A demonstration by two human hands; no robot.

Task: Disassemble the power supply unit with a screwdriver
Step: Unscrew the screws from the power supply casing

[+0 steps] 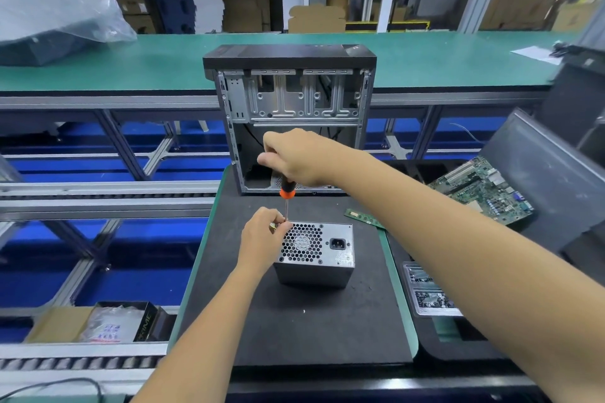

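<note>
**PSU teardown, screwdriver on the top corner**

Containers first: the open black-and-silver metal computer case [289,114] stands at the back of my black foam mat [294,321], mostly gutted as far as I can see, just bare drive bays and a couple of dark cables inside. Down to my left, an open cardboard box [98,324] holds plastic-bagged stuff I can't make out.

The grey metal power supply unit [316,255] sits on the mat on my work surface, honeycomb fan grille and black power socket facing up. My left hand [262,239] is right against its top-left corner, fingers curled and pinching around the shaft tip there. My right hand [294,157] is directly above, wrapped around the handle of the orange-and-black screwdriver [287,196], which stands nearly vertical with its tip at that corner. My right arm reaches in from the lower right, my left from below.

A green memory stick [363,218] lies on the mat, and a green motherboard [484,190] lies off to the right.
</note>
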